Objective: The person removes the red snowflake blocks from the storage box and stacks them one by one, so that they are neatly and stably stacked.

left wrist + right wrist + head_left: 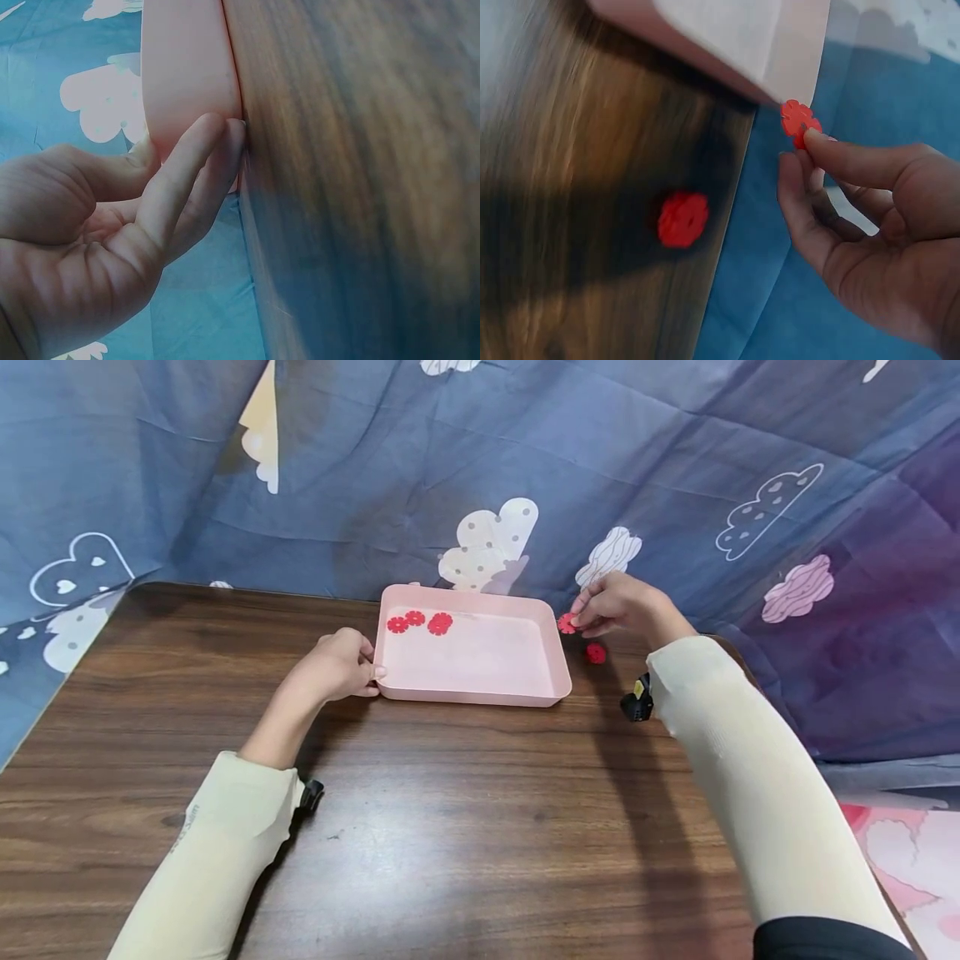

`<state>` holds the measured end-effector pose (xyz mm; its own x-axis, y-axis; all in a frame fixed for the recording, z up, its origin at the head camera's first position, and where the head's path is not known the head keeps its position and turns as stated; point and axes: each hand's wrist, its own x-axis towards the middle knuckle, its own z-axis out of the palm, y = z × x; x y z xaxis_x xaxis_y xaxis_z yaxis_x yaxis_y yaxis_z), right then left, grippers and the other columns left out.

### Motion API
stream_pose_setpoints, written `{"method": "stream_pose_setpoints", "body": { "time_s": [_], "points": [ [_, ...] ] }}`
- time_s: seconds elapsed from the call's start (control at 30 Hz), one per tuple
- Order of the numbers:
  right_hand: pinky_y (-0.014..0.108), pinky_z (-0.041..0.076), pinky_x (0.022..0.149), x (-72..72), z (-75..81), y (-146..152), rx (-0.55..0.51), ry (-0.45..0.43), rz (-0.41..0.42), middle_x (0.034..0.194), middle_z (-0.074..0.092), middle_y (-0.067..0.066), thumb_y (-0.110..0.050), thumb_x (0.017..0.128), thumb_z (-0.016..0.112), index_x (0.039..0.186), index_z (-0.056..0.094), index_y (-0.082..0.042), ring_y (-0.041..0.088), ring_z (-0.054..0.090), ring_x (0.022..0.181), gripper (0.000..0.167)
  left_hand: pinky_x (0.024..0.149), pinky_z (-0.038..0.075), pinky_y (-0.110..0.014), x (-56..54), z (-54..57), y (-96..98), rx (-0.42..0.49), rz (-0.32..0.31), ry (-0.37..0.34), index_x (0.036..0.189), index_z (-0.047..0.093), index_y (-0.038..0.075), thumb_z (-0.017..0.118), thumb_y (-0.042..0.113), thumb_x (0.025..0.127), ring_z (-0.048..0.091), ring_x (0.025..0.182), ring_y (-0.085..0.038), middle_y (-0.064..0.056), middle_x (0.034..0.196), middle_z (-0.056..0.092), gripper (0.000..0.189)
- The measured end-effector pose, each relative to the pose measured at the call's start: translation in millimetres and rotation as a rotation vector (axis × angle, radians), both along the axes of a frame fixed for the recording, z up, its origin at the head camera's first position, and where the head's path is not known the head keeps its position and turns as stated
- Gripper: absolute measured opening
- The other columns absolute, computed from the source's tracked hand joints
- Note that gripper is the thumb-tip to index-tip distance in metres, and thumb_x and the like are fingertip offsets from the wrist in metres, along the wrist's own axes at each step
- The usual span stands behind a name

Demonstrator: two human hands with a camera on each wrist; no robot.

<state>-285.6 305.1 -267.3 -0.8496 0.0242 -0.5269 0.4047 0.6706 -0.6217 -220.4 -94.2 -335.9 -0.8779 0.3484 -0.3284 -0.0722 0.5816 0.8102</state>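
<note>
A shallow pink tray lies on the table, several red notched discs inside near its back left. At its front left corner my left hand grips the wall. The left wrist view shows the fingers against the outside of the tray and the thumb at its rim. My right hand pinches a red flower-shaped disc between thumb and fingertips, just outside the tray's right wall. Below that hand, another red disc rests on the wood, apart from the tray.
The brown wooden table stretches in front of the tray towards me. Behind it hangs a blue cloth with cloud prints, close to the table's back edge. A small black device sits at my right wrist.
</note>
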Motion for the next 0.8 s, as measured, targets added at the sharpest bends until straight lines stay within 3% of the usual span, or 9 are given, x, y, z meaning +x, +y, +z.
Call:
{"method": "stream_pose_setpoints", "body": {
  "time_s": [0.3, 0.5, 0.8],
  "points": [
    [0.032, 0.072, 0.083, 10.1, -9.4, 34, -0.011, -0.031, -0.100, 0.087, 0.068, 0.004, 0.014, 0.097, 0.062, 0.116, 0.062, 0.006, 0.013, 0.068, 0.080, 0.021, 0.080, 0.071, -0.026, -0.9, -1.3, -1.7, 0.020, -0.004, -0.004, 0.126, 0.059, -0.021, 0.058, -0.005, 0.104, 0.073, 0.080, -0.014, -0.029, 0.115, 0.061, 0.027],
    [0.032, 0.072, 0.084, 16.8, -20.7, 54, -0.053, -0.055, -0.122, 0.086, 0.068, 0.003, 0.018, 0.098, 0.055, 0.115, 0.061, 0.007, 0.013, 0.068, 0.081, 0.021, 0.079, 0.071, -0.024, -2.0, -2.8, 0.2, 0.034, -0.003, -0.010, 0.129, 0.057, -0.023, 0.056, -0.006, 0.104, 0.073, 0.079, -0.015, -0.026, 0.109, 0.062, 0.030],
    [0.033, 0.072, 0.083, 21.0, -29.3, 61, -0.068, -0.046, -0.152, 0.086, 0.068, 0.003, 0.018, 0.097, 0.057, 0.117, 0.062, 0.009, 0.014, 0.070, 0.079, 0.022, 0.079, 0.071, -0.025, -1.2, -1.5, 0.3, 0.042, -0.001, -0.016, 0.129, 0.056, -0.023, 0.057, -0.006, 0.104, 0.073, 0.081, -0.016, -0.028, 0.112, 0.061, 0.030]
  ]
}}
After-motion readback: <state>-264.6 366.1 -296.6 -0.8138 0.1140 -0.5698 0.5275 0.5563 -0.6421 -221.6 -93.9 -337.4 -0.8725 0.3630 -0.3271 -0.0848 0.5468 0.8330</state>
